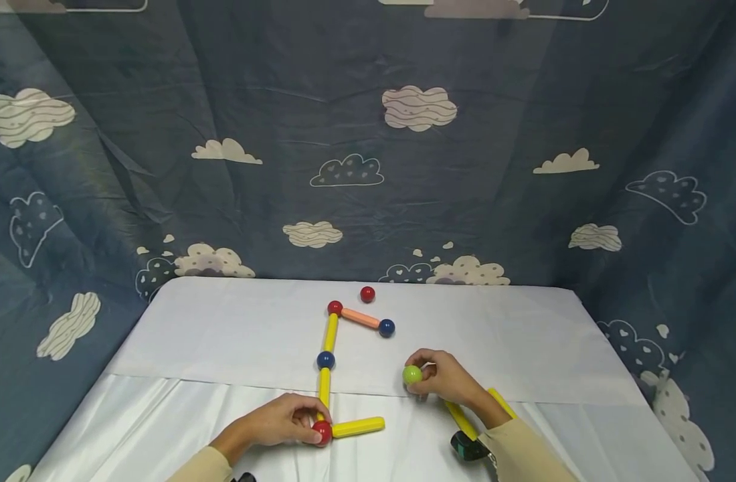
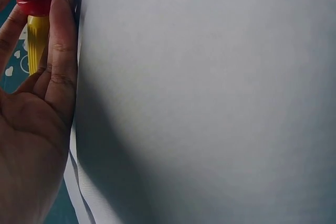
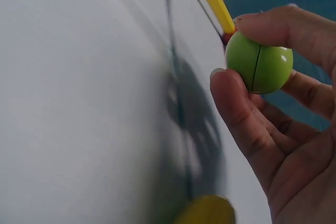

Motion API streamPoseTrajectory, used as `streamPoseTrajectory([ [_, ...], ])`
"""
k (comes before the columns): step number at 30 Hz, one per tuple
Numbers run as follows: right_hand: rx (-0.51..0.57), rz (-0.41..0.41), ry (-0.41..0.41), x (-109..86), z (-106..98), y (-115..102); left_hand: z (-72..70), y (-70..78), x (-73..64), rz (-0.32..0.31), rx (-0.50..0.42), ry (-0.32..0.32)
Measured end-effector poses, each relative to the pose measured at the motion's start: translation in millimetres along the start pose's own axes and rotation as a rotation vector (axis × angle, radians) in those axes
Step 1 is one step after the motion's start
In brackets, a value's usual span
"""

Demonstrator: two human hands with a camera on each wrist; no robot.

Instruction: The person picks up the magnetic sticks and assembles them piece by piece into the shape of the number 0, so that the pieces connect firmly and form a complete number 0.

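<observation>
My left hand (image 1: 284, 420) pinches a red ball (image 1: 322, 434) at the near end of a stick-and-ball figure lying on the table. One yellow stick (image 1: 358, 427) points right from that ball. Another yellow stick (image 1: 324, 385) runs away from it to a blue ball (image 1: 326, 360). Farther on come a third yellow stick (image 1: 330, 333), a red ball (image 1: 334, 307), an orange stick (image 1: 360, 318) and a second blue ball (image 1: 387, 328). To the right, my right hand (image 1: 446, 380) holds a light green ball (image 3: 260, 62) between thumb and fingers, apart from the figure.
A loose red ball (image 1: 367, 294) lies near the back of the white-covered table (image 1: 223, 328). Yellow sticks (image 1: 461, 422) show by my right forearm, partly covered by it. A dark object (image 1: 466, 446) is beside the right sleeve. Cloud-patterned cloth (image 1: 356, 201) surrounds the table's back and sides.
</observation>
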State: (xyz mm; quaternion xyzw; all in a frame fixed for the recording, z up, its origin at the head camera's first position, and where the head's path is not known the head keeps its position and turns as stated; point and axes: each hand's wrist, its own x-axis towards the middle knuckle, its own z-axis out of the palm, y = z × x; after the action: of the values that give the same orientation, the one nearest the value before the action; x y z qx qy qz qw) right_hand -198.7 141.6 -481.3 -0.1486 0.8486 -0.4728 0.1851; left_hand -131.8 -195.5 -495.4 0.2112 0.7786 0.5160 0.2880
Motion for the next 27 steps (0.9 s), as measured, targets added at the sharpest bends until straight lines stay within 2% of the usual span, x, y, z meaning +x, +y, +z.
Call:
streamPoseTrajectory([
  [9, -0.124, -0.139, -0.118, -14.9, 26.7, -3.5, -1.2, -5.2, -3.1, 0.034, -0.002, -0.003],
  [14, -0.185, -0.189, -0.152, -20.2, 33.8, -6.6, 0.4, -3.8, -1.9, 0.052, -0.018, -0.01],
  [18, -0.23, -0.202, -0.145, -20.4, 37.8, -8.0, 1.1, -1.2, -0.4, 0.041, -0.011, 0.002],
  [27, -0.239, -0.184, -0.153, -23.5, 45.3, -12.9, 0.7, -0.4, -0.2, 0.018, -0.007, -0.002],
])
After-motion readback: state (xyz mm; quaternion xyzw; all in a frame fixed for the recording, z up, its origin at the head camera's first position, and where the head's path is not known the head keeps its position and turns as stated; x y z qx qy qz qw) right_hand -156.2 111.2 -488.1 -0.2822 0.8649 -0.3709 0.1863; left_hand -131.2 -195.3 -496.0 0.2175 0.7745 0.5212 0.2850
